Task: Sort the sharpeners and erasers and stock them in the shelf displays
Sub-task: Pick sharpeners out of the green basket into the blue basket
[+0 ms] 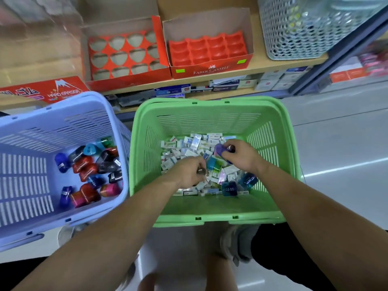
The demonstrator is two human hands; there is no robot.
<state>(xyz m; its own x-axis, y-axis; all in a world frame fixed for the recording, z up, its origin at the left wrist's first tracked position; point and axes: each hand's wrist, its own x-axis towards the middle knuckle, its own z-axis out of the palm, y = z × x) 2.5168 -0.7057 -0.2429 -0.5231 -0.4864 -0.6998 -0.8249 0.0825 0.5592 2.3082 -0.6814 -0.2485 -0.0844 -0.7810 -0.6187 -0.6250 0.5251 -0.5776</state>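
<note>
The person is bending over a green basket (210, 219) in the middle of the frame. Small white erasers (189, 153) are lying in a heap inside it, with a few blue-green sharpeners (230, 189) mixed in. The right hand (241, 157) is pinching a purple sharpener (220, 149) with curled fingers, just above the heap. It is probably pulling it out so it can go with the others.

The left hand (188, 172) is curling down into the erasers. Something small and dark is showing at its fingertips, but I cannot tell if the hand is holding it.

At the left, a blue basket (25, 164) is holding only colourful sharpeners (88, 166), so this looks like the sorting pile.

Two red display boxes (126, 53) (207, 49) are sitting on the shelf at the top with nothing in their holes, so stocking looks not yet started.

The blue basket is cut off at the left edge. The top corners of the frame are blurry.
</note>
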